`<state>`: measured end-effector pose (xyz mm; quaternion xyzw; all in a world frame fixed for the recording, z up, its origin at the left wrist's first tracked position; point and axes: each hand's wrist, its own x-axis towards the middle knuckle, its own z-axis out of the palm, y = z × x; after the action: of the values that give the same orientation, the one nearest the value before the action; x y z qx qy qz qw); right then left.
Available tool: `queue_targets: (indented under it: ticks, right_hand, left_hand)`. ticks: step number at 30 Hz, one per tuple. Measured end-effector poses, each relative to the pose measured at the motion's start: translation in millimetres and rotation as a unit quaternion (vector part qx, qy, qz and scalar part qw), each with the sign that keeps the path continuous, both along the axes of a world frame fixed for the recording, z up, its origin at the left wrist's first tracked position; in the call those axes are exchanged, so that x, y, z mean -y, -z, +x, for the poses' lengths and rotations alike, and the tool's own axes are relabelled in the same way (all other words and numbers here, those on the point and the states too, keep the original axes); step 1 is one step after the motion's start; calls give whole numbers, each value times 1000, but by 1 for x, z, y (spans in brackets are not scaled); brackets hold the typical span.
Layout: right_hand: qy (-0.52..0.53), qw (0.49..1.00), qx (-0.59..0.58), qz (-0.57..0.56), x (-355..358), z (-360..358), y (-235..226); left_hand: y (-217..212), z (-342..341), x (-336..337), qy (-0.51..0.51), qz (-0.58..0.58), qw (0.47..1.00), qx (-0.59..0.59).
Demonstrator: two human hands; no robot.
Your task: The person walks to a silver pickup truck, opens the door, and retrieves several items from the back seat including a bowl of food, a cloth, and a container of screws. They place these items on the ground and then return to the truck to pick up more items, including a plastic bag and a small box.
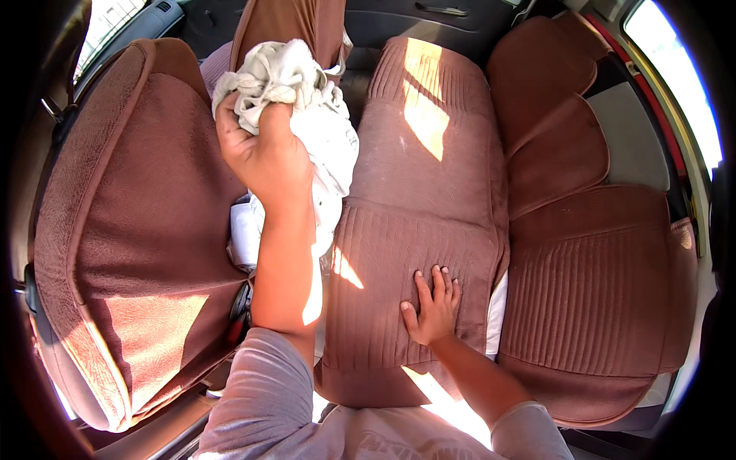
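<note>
My left hand point(268, 153) is raised between the front and rear seats, its fingers closed round a crumpled white cloth point(287, 73). Part of the cloth bunches above my fingers, and a white length hangs down beside my wrist. On the brown rear seat cushion point(429, 188), my right hand point(435, 310) lies flat with its fingers spread. The cushion's brown cover has ribbed panels at both ends and a smoother middle.
A brown-covered front seat point(157, 207) stands on the left. The rear backrest point(586, 291), in the same brown fabric, rises on the right. A dark door panel point(422, 27) closes the far side. Below my left forearm is a white rounded object point(244, 234), partly hidden.
</note>
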<state>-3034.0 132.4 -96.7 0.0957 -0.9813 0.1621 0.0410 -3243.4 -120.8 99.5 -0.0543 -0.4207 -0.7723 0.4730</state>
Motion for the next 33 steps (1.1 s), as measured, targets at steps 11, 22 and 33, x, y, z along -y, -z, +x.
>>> queue_targets:
  ticks: [11, 22, 33]
  right_hand:
    - [138, 772, 125, -607, -38, -31, -82]
    - [270, 686, -50, -673, -129, 13, -81]
    - [23, 996, -35, -82, -10, 76, 8]
  left_hand:
    - [-50, 30, -134, 377, 138, 907, -125]
    - [76, 154, -232, 395, -285, 864, 129]
    - [152, 75, -56, 363, -327, 828, 273]
